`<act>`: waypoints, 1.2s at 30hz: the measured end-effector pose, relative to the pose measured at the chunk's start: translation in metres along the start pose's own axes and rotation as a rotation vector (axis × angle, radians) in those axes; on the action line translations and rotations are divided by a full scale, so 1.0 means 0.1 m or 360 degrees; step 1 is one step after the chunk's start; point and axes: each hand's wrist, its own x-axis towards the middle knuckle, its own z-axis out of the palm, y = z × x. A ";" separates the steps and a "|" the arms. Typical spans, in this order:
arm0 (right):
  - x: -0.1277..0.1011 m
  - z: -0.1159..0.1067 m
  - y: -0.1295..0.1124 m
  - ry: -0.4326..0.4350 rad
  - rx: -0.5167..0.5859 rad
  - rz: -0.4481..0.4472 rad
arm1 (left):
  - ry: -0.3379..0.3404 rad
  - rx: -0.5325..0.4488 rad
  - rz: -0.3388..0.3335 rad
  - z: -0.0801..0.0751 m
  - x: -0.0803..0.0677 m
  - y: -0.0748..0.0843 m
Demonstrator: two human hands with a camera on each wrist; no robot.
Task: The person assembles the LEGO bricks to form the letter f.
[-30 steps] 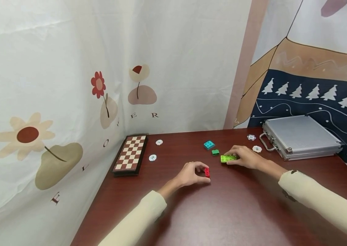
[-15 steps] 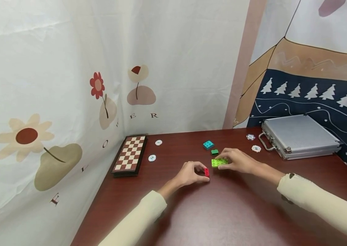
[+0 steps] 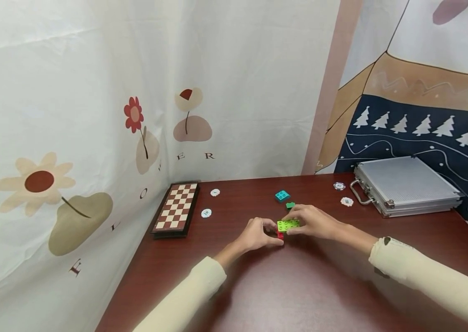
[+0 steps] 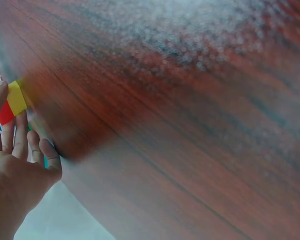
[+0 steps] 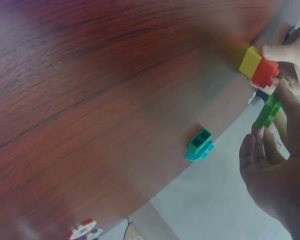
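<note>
Lime-green brick (image 3: 288,225) pinched in right hand (image 3: 314,222), just above red brick (image 3: 280,235), inward of worktop's (image 3: 321,290) far edge. Left hand (image 3: 255,234) pinches red brick, yellow brick (image 5: 250,62) beneath. Turquoise brick (image 3: 282,196) closer to far edge.

We see a smooth, glossy sheen on the wood-grained tabletop (image 3: 283,288). The lime-green toy brick (image 3: 287,225) and red toy brick (image 3: 280,235) look like hard, smooth plastic to us, the briefcase (image 3: 410,180) like finely textured, silvery metal, and the flower-printed curtain (image 3: 254,101) and pale sleeves (image 3: 437,275) like matt cloth.
</note>
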 end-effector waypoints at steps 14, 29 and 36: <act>0.05 0.12 -0.07 -0.0007 0.0003 -0.0019 | 0.0001 0.0039 -0.0018 -0.01 0.02 0.00; 0.08 0.14 -0.08 -0.0067 -0.0007 0.0003 | -0.0022 -0.0005 -0.0033 -0.03 0.02 0.00; 0.08 0.13 -0.07 -0.0085 0.0006 -0.0006 | -0.0029 0.0011 -0.0036 -0.02 0.02 0.00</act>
